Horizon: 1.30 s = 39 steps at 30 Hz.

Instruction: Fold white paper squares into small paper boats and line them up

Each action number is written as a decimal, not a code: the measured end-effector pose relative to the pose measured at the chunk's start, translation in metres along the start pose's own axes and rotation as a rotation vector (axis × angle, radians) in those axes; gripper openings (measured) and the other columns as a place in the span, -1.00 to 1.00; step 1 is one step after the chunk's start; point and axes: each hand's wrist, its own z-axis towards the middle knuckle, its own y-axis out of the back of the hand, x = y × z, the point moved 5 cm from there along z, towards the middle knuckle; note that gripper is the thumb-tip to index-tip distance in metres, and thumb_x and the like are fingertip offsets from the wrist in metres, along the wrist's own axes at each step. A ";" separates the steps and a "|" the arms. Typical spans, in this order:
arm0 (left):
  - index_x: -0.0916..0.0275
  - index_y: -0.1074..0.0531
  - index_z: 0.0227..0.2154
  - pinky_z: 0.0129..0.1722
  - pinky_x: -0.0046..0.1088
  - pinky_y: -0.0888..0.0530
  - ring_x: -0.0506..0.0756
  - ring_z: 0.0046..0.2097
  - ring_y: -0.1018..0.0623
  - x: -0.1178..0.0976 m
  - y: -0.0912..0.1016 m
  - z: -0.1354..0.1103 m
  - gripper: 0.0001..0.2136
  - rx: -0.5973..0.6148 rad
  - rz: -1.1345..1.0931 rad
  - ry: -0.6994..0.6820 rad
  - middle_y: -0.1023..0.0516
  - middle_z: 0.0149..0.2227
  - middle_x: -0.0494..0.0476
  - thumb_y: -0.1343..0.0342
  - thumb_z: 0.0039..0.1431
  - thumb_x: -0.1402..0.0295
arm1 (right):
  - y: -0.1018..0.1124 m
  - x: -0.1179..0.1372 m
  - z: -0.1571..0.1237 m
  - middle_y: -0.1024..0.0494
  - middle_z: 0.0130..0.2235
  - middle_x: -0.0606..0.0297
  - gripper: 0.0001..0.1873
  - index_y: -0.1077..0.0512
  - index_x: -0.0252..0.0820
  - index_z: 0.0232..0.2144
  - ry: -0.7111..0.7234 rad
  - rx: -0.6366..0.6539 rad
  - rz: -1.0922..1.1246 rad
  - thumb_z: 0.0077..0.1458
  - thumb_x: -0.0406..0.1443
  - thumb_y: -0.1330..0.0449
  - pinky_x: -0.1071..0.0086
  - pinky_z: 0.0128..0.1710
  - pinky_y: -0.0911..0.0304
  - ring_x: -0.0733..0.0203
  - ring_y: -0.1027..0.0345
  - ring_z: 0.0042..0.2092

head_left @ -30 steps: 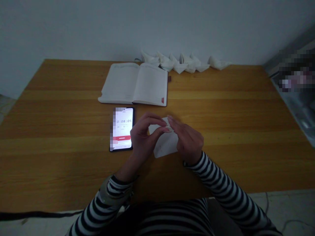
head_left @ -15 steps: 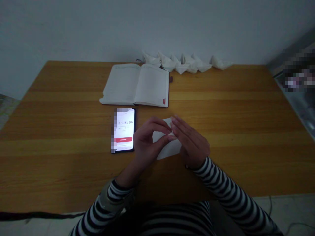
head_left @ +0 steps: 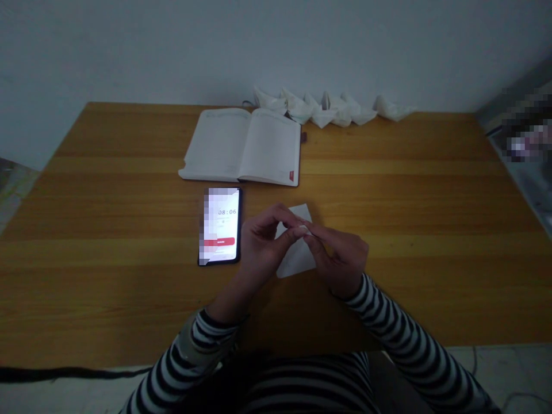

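Observation:
A small white sheet of paper [head_left: 297, 261] lies on the wooden table [head_left: 414, 190] in front of me, partly folded. My left hand [head_left: 261, 247] pinches its upper part between thumb and fingers. My right hand [head_left: 338, 256] meets it from the right, its fingertips closed on the same fold of paper. Both hands cover most of the sheet; only its top corner and lower edge show.
A lit phone [head_left: 221, 225] showing a timer lies just left of my left hand. An open notebook [head_left: 244, 145] lies beyond it. Several folded white paper shapes [head_left: 328, 107] line the table's far edge by the wall. A blurred object [head_left: 528, 141] sits at the right.
My right hand's fingers have curled from stretched flat into a pinch on the paper. The view has shifted slightly; the timer advanced by a second.

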 end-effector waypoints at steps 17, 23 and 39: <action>0.22 -0.45 -0.56 -0.42 -0.50 -0.43 -0.03 -0.40 -0.42 0.010 0.002 0.000 -0.75 -0.068 -0.011 0.077 -0.40 -0.46 -0.02 -0.42 -0.06 0.26 | -0.003 -0.006 -0.007 -0.70 -0.20 0.30 -0.64 -0.53 -0.02 0.00 0.089 0.010 -0.068 0.18 -0.43 -0.21 0.41 -0.34 -0.55 0.20 -0.63 -0.33; 0.19 -0.60 -0.50 -0.36 -0.44 -0.50 0.01 -0.37 -0.53 0.012 0.008 0.012 -0.89 0.131 0.046 0.146 -0.54 -0.42 0.07 -0.38 0.01 0.29 | 0.001 -0.016 0.001 -0.71 -0.30 0.27 -0.78 -0.59 -0.10 -0.15 0.142 0.101 -0.094 0.20 -0.39 -0.20 0.44 -0.41 -0.49 0.23 -0.60 -0.40; 0.21 -0.33 -0.43 -0.36 -0.45 -0.35 0.04 -0.35 -0.41 0.011 0.004 0.005 -0.87 -0.040 0.790 -0.407 -0.39 -0.36 0.05 -0.07 0.24 0.49 | -0.028 -0.032 -0.012 -0.69 -0.28 0.23 -0.73 -0.57 -0.19 -0.14 -0.332 0.137 0.229 0.29 -0.22 -0.11 0.44 -0.42 -0.52 0.25 -0.59 -0.36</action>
